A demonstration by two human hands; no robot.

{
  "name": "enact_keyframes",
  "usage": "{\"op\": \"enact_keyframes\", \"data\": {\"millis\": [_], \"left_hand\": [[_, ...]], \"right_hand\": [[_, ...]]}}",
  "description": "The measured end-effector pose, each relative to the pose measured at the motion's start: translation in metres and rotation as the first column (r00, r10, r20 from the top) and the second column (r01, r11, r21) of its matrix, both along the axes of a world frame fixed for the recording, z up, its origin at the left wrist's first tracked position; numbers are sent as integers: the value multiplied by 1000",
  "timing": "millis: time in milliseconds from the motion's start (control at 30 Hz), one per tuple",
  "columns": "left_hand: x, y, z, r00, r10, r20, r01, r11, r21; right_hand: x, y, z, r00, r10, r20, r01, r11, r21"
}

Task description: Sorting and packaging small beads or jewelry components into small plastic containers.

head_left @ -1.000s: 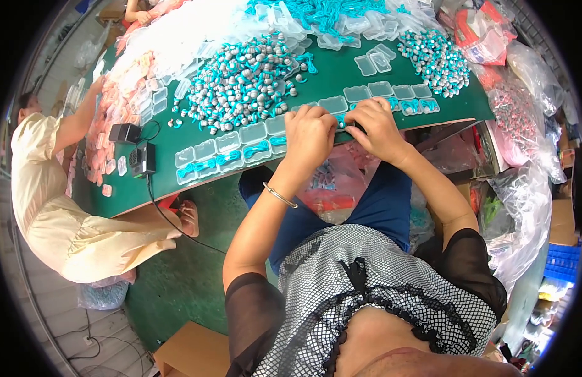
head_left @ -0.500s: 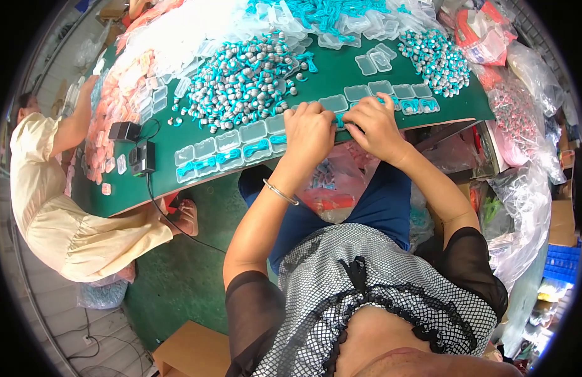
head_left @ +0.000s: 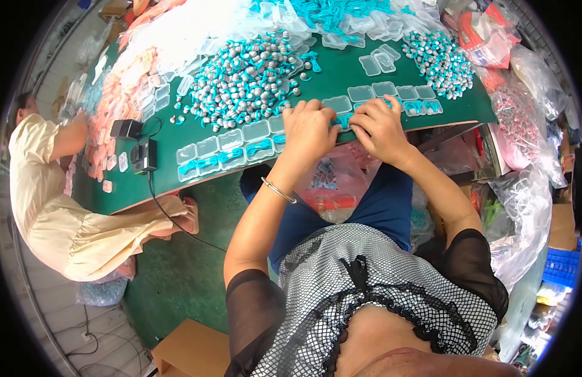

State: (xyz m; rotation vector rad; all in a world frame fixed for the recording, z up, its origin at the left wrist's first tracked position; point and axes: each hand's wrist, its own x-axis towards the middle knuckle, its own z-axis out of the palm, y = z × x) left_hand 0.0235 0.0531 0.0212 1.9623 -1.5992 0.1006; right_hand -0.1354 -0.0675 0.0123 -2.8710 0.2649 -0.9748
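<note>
A row of small clear plastic boxes (head_left: 256, 131) with raised lids runs along the near edge of the green table. Teal cord-like pieces (head_left: 259, 147) lie in many of the boxes. My left hand (head_left: 308, 129) is closed over the middle of this row, thumb and fingertips at a teal cord piece (head_left: 343, 120). Close on its right, my right hand (head_left: 380, 131) has its fingers bent together at the same piece. The fingers hide part of the cord and the boxes under them. More filled boxes (head_left: 423, 107) sit just right of my right hand.
A heap of grey-striped beads with teal loops (head_left: 240, 78) lies beyond the row, and a smaller pile (head_left: 438, 66) at far right. Loose clear boxes (head_left: 379, 61) lie between them. A black device (head_left: 143, 156) with a cable is at left. Another person (head_left: 58, 195) sits at left.
My right hand's fingers have drawn in and bent down beside my left. The whole view has shifted slightly. At left, the other person's arm has come down.
</note>
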Motion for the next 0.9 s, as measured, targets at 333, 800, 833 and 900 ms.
{"op": "enact_keyframes", "data": {"millis": [333,800,833,900], "left_hand": [[59,-35,-1,914,165,370,-196,979,48],[52,-15,28,909,-9,-417,-30,996,-88],[53,-10,27,865,6,-502,-43,997,-62],[53,0,21,765,-37,-642,-54,991,-121]], "right_hand": [[-21,-40,18,991,-127,44,124,990,63],[-55,-197,16,749,-626,-219,596,780,-191],[-54,-199,13,735,-634,-241,573,771,-278],[-50,-201,10,723,-643,-254,556,759,-339]]}}
